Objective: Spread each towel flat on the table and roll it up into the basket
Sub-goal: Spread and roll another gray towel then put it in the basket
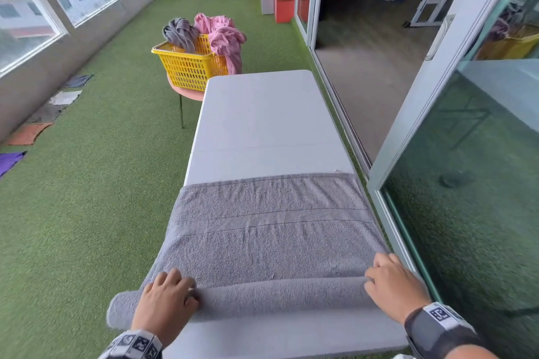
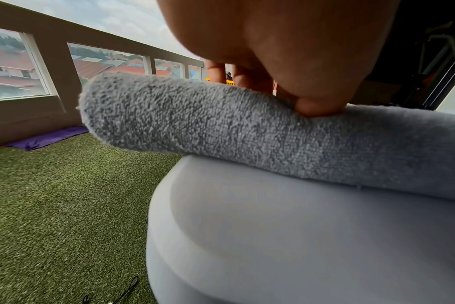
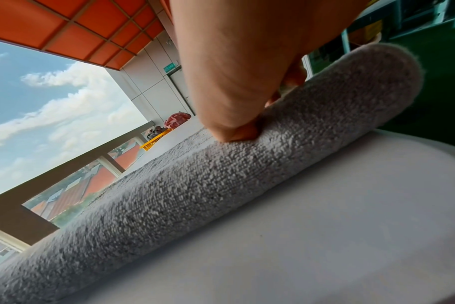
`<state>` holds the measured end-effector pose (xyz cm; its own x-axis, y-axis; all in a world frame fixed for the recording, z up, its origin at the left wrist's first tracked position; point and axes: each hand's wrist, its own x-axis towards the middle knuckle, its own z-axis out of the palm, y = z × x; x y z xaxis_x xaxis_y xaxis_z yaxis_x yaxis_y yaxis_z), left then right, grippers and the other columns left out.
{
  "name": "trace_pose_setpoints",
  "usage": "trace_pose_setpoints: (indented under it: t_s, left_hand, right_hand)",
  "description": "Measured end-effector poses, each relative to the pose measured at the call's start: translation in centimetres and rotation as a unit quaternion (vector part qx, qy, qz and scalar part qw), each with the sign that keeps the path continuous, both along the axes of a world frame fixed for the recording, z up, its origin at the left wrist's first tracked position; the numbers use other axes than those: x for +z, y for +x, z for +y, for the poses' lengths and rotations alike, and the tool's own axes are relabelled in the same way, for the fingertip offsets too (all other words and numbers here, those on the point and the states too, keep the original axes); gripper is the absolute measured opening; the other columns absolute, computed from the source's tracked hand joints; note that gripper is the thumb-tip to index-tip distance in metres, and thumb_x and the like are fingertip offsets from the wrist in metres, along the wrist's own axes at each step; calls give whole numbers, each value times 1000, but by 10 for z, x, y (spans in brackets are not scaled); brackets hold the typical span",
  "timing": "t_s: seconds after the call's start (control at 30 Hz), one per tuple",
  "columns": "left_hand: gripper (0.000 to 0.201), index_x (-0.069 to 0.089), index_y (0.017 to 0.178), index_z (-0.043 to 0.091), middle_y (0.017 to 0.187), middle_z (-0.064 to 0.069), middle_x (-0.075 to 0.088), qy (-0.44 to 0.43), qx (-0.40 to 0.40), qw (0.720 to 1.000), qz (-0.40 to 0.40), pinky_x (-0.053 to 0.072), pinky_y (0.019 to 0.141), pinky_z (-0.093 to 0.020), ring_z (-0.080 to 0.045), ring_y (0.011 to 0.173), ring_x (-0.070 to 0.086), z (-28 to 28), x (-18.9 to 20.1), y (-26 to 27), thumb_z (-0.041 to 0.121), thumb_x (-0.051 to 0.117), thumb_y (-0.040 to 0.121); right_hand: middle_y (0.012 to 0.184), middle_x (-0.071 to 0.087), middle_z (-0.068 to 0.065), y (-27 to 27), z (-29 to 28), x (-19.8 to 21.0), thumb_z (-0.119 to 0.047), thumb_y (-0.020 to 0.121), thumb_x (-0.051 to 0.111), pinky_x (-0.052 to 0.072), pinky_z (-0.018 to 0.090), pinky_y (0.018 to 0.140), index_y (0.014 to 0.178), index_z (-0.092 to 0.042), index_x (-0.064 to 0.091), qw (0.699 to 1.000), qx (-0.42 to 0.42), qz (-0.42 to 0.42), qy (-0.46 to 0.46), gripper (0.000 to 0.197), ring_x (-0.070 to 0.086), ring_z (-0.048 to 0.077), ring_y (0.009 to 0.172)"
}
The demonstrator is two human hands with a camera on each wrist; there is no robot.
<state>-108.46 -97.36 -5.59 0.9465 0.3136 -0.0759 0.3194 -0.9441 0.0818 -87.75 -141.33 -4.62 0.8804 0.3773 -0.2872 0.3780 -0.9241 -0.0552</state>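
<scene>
we've got the grey towel (image 1: pixel 271 230) half rolled on the white table (image 1: pixel 262 114), left hand (image 1: pixel 164 303) and right hand (image 1: pixel 393 285) curled over the roll, gripping it

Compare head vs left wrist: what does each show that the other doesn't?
Head only: the right hand on the roll's right end, the flat unrolled stretch of the grey towel, and the yellow basket heaped with grey and pink towels beyond the table's far end.

Left wrist only: the thumb tip pressing into the roll, and the table's rounded near corner from below.

Both: the left hand on the roll, whose left end overhangs the table edge above the green turf.
</scene>
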Motion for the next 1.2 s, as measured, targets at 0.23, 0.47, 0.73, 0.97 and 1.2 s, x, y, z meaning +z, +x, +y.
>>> trace_pose_setpoints:
  t_s: [0.23, 0.47, 0.73, 0.97, 1.2]
  left_hand:
    - [15, 55, 82, 31, 80, 14, 48, -56, -19, 996, -71, 49, 56, -32, -14, 74, 56, -1, -1, -4, 37, 41, 85]
    - [33, 70, 98, 30, 96, 16, 60, -28, -57, 996, -56, 53, 71, -32, -11, 91, 55, 2, 1, -10, 41, 47, 78]
    - [28, 63, 83, 37, 85, 23, 57, -8, -52, 998, 22, 51, 71, -34, -12, 87, 55, 4, 1, -9, 54, 52, 64]
    - [25, 50, 63, 31, 82, 17, 39, 16, -33, 999, 7, 38, 73, -31, -9, 83, 44, 2, -8, -6, 45, 41, 80]
    - [13, 66, 87, 36, 78, 11, 49, -27, 8, 999, -15, 47, 55, -33, -15, 69, 59, -2, 1, 1, 29, 69, 77]
  right_hand:
    - [88, 42, -16, -1, 2, 13, -25, 87, 56, 46, 29, 69, 82, -35, 42, 999, -22, -16, 32, 18, 47, 5, 78]
    - [126, 49, -12, -2, -1, 7, -20, 85, 54, 36, 35, 108, 127, -29, 54, 998, 48, 38, 6, 43, 44, 13, 124]
    - [90, 45, -19, 4, -2, 13, -45, 71, 43, 45, 39, 93, 67, -34, 43, 993, 6, 105, -54, 11, 46, 12, 100]
    - [97, 48, -11, 12, -6, -8, -49, 79, 24, 48, 42, 90, 62, -29, 43, 993, -58, 98, -35, 33, 51, 16, 100]
    - [97, 40, -12, 0, 16, 34, -26, 90, 48, 44, 33, 71, 92, -32, 54, 999, -41, 15, 1, 9, 49, 8, 76]
